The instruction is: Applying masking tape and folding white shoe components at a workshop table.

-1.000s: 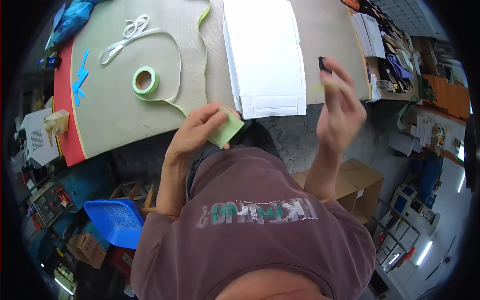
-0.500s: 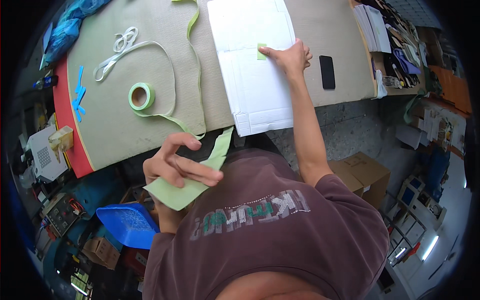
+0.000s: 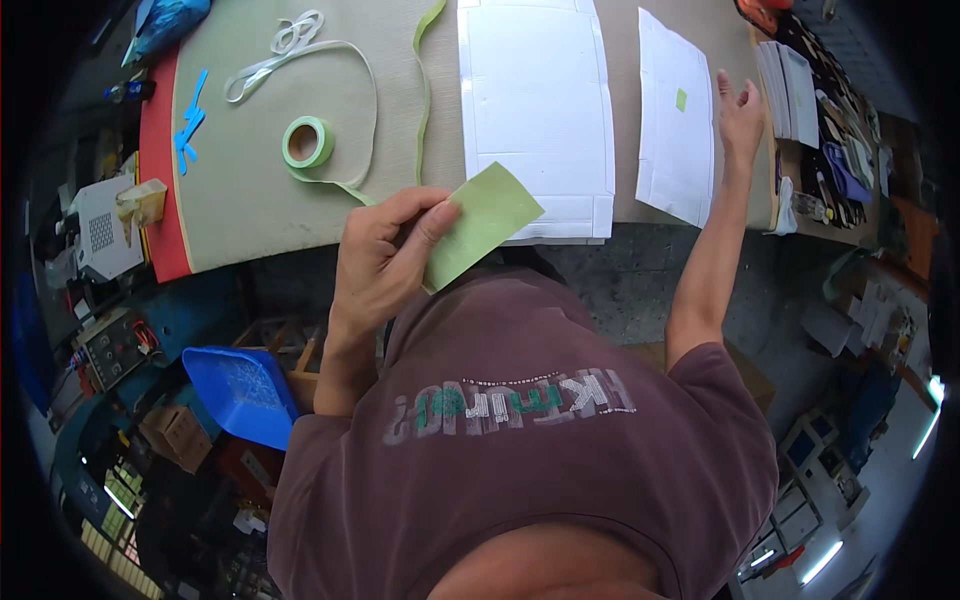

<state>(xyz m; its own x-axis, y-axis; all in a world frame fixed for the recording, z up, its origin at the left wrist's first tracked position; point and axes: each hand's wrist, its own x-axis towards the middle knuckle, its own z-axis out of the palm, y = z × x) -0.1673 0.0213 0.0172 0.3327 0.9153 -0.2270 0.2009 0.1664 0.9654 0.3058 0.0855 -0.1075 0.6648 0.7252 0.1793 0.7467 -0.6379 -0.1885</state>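
My left hand [image 3: 385, 250] pinches a light-green strip of tape [image 3: 490, 215] between thumb and fingers, holding it up in front of the table edge. Behind it lies a white flat panel [image 3: 540, 100] with creased borders, its near end reaching the table's edge. Farther right is a second white panel [image 3: 665, 140], bearing a small green patch [image 3: 681, 99]. Just beyond that panel's right side, my right hand [image 3: 740, 115] is open, fingers apart and holding nothing. A gap shows between hand and panel.
A green tape roll [image 3: 307, 143] sits left on the table, beside a looped white band [image 3: 300, 40] and a long green strip [image 3: 424, 90]. Blue strips [image 3: 187, 125] lie near the red edge [image 3: 165, 170]. Stacked white sheets [image 3: 785, 95] stand right; a blue dustpan-like tray [image 3: 235, 390] is lower left.
My right hand has moved right and let go of the patched panel, now lying apart over where the phone was. Another white panel shows in the middle. My left hand rose with the green strip.
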